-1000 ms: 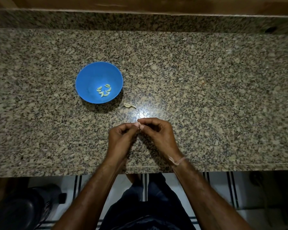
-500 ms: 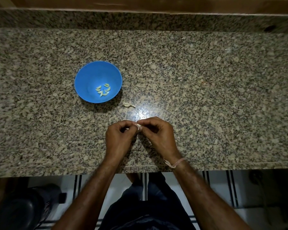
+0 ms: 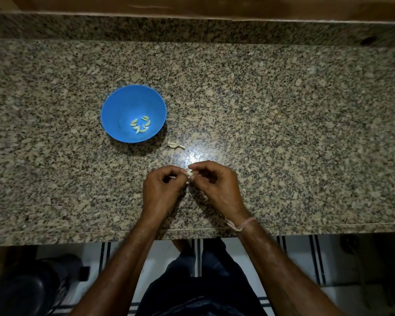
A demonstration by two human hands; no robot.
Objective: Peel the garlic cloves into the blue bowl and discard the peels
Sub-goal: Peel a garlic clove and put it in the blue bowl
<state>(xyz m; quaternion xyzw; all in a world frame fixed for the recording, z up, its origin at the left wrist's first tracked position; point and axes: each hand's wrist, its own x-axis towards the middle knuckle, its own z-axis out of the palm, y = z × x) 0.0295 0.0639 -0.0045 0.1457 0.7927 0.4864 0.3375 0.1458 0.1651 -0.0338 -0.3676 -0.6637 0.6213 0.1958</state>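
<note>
A small pale garlic clove [image 3: 189, 172] is pinched between the fingertips of my left hand [image 3: 163, 190] and my right hand [image 3: 217, 187], just above the granite counter [image 3: 283, 124]. Most of the clove is hidden by the fingers. A blue bowl [image 3: 123, 106] stands to the upper left of my hands and holds several peeled cloves [image 3: 140, 125]. One loose garlic piece with skin [image 3: 175, 145] lies on the counter between the bowl and my hands.
The counter's front edge [image 3: 78, 233] runs just below my wrists. A dark round object [image 3: 25, 290] stands on the tiled floor at the lower left. A wooden ledge [image 3: 192, 5] borders the counter at the back.
Both hands stay together on the clove with small shifts of the fingertips. The bowl and the loose piece have not moved.
</note>
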